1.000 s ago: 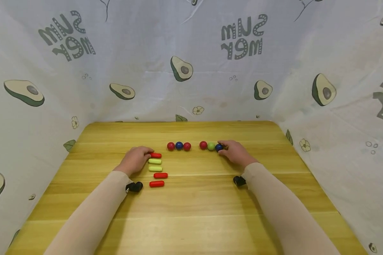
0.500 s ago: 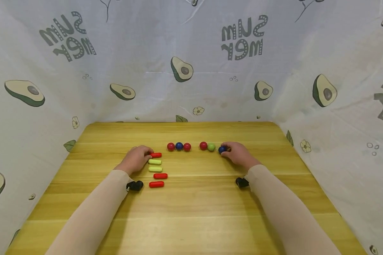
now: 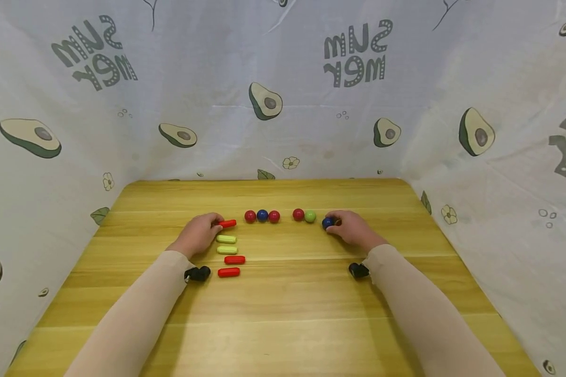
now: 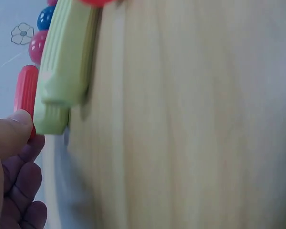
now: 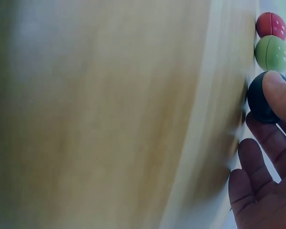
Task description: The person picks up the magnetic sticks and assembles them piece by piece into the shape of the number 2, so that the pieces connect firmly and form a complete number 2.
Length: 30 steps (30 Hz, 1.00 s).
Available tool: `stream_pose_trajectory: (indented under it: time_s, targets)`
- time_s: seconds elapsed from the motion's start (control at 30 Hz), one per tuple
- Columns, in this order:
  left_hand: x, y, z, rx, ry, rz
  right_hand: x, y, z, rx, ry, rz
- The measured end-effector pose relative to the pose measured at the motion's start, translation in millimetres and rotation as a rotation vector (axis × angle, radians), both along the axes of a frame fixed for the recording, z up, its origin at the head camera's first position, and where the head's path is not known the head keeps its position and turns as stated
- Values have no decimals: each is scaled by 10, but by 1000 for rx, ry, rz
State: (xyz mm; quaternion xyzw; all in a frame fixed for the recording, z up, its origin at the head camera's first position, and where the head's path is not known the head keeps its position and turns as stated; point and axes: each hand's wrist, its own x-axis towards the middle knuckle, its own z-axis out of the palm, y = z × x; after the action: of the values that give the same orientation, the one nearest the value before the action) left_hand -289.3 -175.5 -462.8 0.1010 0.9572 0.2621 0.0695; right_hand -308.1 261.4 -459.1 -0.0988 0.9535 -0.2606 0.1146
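Note:
Between thumb and fingers, my left hand pinches one end of a red ribbed stick, whose free end points right and slightly away. Just nearer than it lie two pale green sticks, then two more red sticks, in a loose column. My right hand holds a blue ball by its sides, a little right of a green ball that touches a red ball. In the right wrist view the thumb lies over the blue ball.
A red-blue-red row of balls, with its blue ball in the middle, sits left of the red and green pair. The wooden table ends at a white curtain printed with avocados. Each wrist carries a small black camera.
My right hand has drawn the blue ball rightwards, away from the green one. My left hand has shifted the red stick slightly farther off and tilted it, widening the gap to the green sticks.

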Motion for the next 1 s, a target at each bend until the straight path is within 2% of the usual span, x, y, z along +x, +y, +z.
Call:
stream_pose_trajectory:
  time_s: [0.2, 0.4, 0.7, 0.9, 1.0]
  targets:
    - [34, 105, 32, 21, 10, -17, 32, -10, 10, -23, -17, -3]
    - [73, 261, 40, 21, 7, -40, 35, -39, -5, -34, 4, 14]
    - [75, 519, 13, 35, 4, -88, 33, -59, -24, -60, -26, 20]
    - [71, 680, 28, 35, 0, -101, 56, -79, -23, -52, -16, 34]
    - [68, 758, 28, 8, 28, -109, 62, -91, -20, -53, -13, 39]
